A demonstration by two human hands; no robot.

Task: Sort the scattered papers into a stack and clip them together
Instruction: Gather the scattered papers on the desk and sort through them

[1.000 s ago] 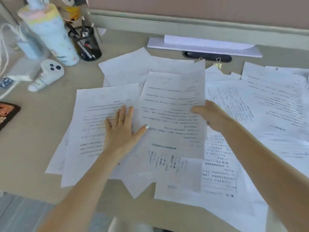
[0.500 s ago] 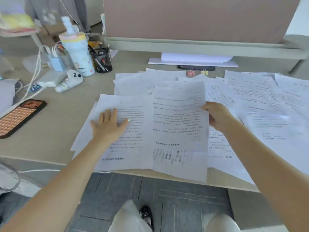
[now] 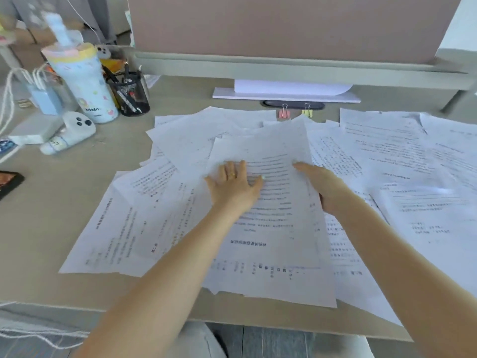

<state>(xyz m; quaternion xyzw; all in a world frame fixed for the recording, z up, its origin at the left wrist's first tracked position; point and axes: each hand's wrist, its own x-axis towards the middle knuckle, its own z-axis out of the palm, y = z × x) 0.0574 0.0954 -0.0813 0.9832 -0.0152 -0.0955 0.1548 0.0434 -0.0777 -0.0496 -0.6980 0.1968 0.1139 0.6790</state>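
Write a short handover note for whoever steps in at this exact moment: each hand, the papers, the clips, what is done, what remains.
Left hand: flat, fingers straight, pressing on the top sheet of the middle pile.
Right hand: at that sheet's right edge; whether it has a grip on it cannot be told.
Papers: spread loose over the desk, overlapping, no squared stack.
Clips: pink binder clip and yellow binder clip sit at the far edge of the papers, untouched.
Done: nothing finished.
Left: gather all sheets, square them, clip.

Tumbler, pen cup — phone at left.
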